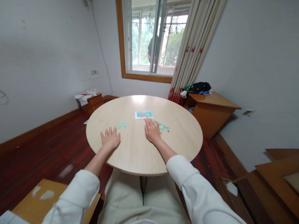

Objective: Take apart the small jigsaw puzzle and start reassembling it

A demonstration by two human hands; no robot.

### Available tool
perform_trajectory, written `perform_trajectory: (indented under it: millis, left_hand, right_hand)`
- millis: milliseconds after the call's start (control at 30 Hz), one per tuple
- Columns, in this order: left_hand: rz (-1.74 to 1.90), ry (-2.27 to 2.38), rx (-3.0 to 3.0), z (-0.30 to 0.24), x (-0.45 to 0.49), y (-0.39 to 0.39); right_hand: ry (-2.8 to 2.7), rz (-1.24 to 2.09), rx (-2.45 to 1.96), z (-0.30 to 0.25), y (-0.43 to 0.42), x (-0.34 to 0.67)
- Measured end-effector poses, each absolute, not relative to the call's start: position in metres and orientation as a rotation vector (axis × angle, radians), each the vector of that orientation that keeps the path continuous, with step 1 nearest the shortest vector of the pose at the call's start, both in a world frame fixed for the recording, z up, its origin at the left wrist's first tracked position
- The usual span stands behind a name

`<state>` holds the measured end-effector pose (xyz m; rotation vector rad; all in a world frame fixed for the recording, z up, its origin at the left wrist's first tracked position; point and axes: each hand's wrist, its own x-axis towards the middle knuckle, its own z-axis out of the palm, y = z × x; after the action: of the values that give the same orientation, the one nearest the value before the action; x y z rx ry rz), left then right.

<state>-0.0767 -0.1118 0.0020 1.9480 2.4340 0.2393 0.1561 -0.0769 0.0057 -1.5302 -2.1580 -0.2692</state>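
My left hand [110,138] lies on the round table [133,155] with its fingers spread, just below a small cluster of jigsaw puzzle pieces [122,125]. A bit of light blue shows under its fingertips. My right hand [152,130] rests palm down with fingers stretched out, at the left edge of a larger pile of puzzle pieces [164,127], part of which it covers. Just beyond its fingertips is a picture card [143,114] with a blue scene and a white border. Neither hand appears to grip anything.
A wooden cabinet [210,113] with dark cloth on top stands at the right behind the table. A small stool-like box [94,101] with papers is at the left. A person [153,49] shows beyond the window. A wooden seat [39,199] is at the lower left.
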Motion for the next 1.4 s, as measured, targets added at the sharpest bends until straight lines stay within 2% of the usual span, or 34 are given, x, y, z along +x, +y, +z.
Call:
perform_trajectory:
  millis: [300,600,767,1100,1400]
  left_hand:
    - [0.254,2.462,2.005,0.006,-0.102,-0.099]
    - [0.170,2.299,2.147,0.000,-0.038,-0.109]
    - [0.194,2.397,2.075,-0.008,-0.043,-0.114]
    - [0.305,2.410,2.076,0.012,-0.032,-0.080]
    - [0.233,2.387,1.955,0.003,-0.020,-0.040]
  right_hand:
    - [-2.163,-0.243,-1.535,0.006,-0.077,0.157]
    - [-2.154,-0.224,-1.522,0.008,-0.090,0.159]
    - [-2.155,-0.211,-1.522,0.008,-0.093,0.159]
    - [-2.145,-0.185,-1.550,0.012,-0.094,0.160]
    - [-2.241,-0.174,-1.525,0.003,-0.103,0.157]
